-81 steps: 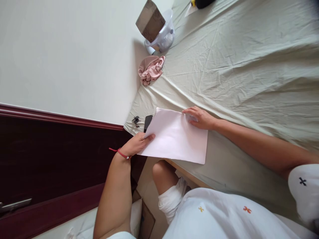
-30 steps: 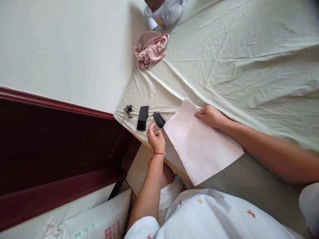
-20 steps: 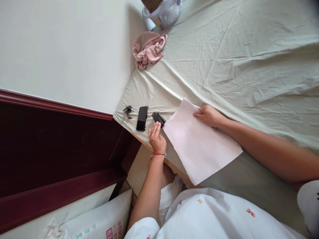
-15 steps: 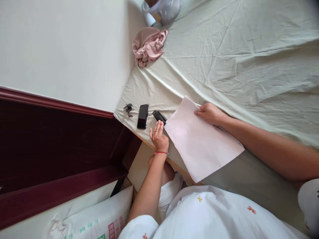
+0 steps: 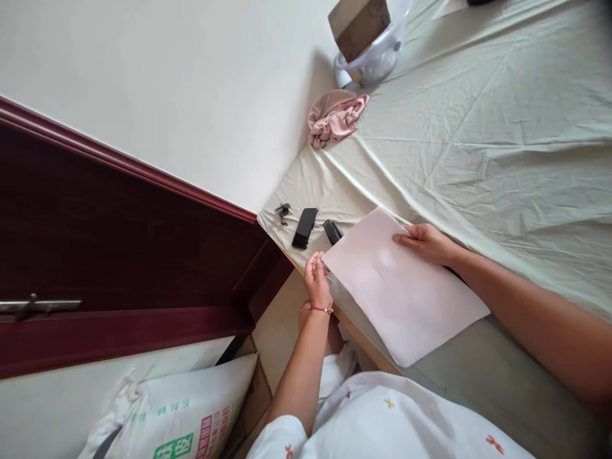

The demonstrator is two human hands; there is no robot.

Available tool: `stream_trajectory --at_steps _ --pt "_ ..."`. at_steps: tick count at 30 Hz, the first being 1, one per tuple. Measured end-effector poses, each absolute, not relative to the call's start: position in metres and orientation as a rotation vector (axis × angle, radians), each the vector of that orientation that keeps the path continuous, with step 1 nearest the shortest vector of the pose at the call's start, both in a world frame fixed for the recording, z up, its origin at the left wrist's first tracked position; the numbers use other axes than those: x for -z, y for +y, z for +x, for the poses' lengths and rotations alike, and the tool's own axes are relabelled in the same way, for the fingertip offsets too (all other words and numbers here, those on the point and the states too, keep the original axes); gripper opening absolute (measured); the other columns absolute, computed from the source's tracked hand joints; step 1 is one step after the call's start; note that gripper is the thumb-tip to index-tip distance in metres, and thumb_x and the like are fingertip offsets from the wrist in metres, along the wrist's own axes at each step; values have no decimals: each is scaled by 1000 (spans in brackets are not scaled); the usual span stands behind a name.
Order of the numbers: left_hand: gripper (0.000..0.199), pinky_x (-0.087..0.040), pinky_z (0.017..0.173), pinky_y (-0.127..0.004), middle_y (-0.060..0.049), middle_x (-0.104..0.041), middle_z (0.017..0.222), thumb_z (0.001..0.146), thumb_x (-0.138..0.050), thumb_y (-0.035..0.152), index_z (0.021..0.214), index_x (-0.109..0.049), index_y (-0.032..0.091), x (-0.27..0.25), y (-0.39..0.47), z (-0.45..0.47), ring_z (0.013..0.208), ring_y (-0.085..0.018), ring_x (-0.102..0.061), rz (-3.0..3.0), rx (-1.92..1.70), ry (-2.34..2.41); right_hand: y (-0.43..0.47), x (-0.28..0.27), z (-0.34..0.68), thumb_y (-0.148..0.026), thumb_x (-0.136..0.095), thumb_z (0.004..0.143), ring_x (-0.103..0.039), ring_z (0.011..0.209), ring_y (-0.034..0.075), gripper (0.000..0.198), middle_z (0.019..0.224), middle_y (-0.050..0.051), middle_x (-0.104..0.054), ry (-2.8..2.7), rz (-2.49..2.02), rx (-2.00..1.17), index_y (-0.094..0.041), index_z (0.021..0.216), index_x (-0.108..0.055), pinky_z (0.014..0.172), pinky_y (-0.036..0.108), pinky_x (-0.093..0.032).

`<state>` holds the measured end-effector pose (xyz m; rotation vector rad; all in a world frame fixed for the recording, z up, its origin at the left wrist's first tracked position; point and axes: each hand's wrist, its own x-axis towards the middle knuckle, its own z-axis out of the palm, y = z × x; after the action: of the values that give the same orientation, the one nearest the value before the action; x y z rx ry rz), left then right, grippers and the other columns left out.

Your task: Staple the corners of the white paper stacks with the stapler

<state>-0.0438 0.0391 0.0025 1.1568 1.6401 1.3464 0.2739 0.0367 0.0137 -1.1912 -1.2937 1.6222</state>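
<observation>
A white sheet of paper [image 5: 406, 293], perhaps more than one layer, lies tilted over the front part of the cloth-covered surface. My right hand [image 5: 425, 244] grips its upper right edge, thumb on top and fingers underneath. At the left corner of the paper is my left hand [image 5: 318, 280], wearing a red cord bracelet; its fingers are loosely bent, close to the edge and not closed round it. A black stapler-like object [image 5: 332, 231] lies just beyond that corner, partly covered by the paper. Left of it rests a black phone [image 5: 305, 227].
A bunch of keys [image 5: 283, 209] lies near the corner by the wall. Farther back are a crumpled pink cloth [image 5: 337, 118] and a clear plastic container [image 5: 377, 60] holding a brown box [image 5: 358, 25]. A white printed sack [image 5: 182, 408] stands on the floor at lower left.
The view has shifted, so everything sits farther right. My left hand has turned and bent its fingers at the paper's left corner. The right hand keeps its grip.
</observation>
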Motion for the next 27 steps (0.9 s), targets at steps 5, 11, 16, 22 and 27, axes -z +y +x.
stream_trajectory --at_steps 5,11,16,22,27 --pt "74 -60 77 -33 -15 -78 115 81 -59 86 108 -74 18 -11 17 -29 105 -26 -75 938 -1212 1392 38 -6 273 -67 -73 82 -71 68 21 50 86 6 -78 -1140 -1151 -1574 -20 98 -74 60 30 -56" --pt "47 -57 78 -33 -6 -76 73 59 -99 51 76 -76 13 -3 17 -11 80 -23 -73 853 -1140 1307 39 -3 274 -67 -65 89 -67 66 19 50 83 6 -76 -1238 -1213 -1483 -18 98 -73 57 29 -53" --pt "48 -54 75 -27 -1 -79 79 53 -101 45 83 -78 16 6 25 -8 72 -14 -69 776 -1340 1355 43 0 274 -59 -79 80 -69 76 22 48 92 6 -76 -1289 -1238 -1346 -18 104 -72 62 30 -55" --pt "44 -55 77 -26 1 -79 83 63 -95 54 81 -77 18 13 25 -13 77 -15 -71 723 -1456 1354 46 3 276 -53 -74 84 -72 82 24 44 100 6 -77 -1287 -1242 -1439 -18 110 -73 71 35 -58" --pt "43 -57 82 -28 0 -81 84 60 -97 51 81 -79 19 14 25 -19 82 -17 -75 688 -1492 1346 47 4 277 -50 -66 87 -60 72 18 29 82 1 -68 -1444 -1376 -1270 -21 88 -64 61 29 -46"
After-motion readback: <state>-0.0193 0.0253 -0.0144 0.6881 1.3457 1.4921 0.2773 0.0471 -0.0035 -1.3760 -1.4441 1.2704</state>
